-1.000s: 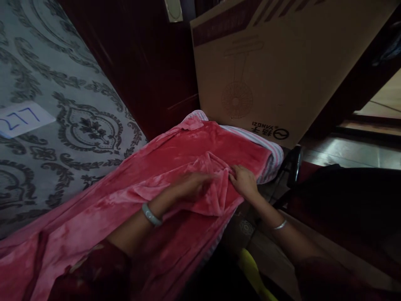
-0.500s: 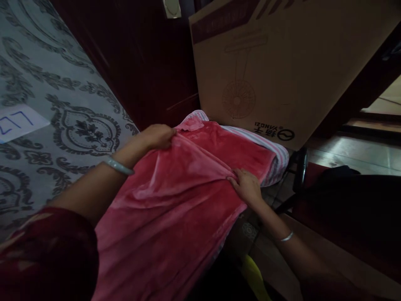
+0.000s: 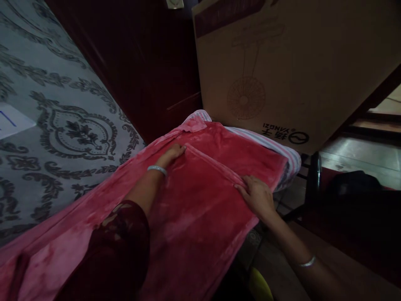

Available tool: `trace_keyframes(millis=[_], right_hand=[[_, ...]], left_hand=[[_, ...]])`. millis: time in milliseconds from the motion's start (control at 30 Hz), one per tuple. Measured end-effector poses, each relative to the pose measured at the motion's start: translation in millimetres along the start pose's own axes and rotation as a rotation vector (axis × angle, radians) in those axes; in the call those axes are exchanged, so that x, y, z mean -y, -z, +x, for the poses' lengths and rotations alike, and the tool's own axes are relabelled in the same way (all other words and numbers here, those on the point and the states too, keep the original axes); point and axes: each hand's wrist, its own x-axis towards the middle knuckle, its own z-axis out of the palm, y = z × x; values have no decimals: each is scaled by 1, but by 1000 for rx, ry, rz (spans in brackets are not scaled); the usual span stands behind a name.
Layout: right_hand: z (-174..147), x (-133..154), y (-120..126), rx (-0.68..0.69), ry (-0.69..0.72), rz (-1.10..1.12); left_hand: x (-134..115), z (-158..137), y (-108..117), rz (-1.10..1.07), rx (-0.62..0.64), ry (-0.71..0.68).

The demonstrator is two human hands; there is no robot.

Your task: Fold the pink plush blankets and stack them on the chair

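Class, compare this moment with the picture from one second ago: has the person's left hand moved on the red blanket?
Yes. The left hand has moved up the red blanket, away from the right hand and toward the blanket's far corner near the cardboard box.

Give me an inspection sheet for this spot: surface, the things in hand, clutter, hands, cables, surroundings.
Surface: grey patterned mattress, mostly bare at left.
Things in hand: red plush blanket spread flat with a folded edge across it; striped cloth underneath, showing at the far end.
Clutter: white paper slip on the mattress.
Hands: left hand and right hand pressed flat at the two ends of the folded edge.
Cables: nothing seen.
Surroundings: cardboard box printed with a fan, dark wooden panel, tiled floor.
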Motion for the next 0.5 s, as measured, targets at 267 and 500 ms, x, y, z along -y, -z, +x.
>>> trace_keyframes(millis=[267,500], right_hand=[[5,2,11,98,-45,85],[14,-1,65,140,-15,391]], left_hand=[[-14,-23,-25,46,-22,15],[-26,-36,46,101,-415,-155]])
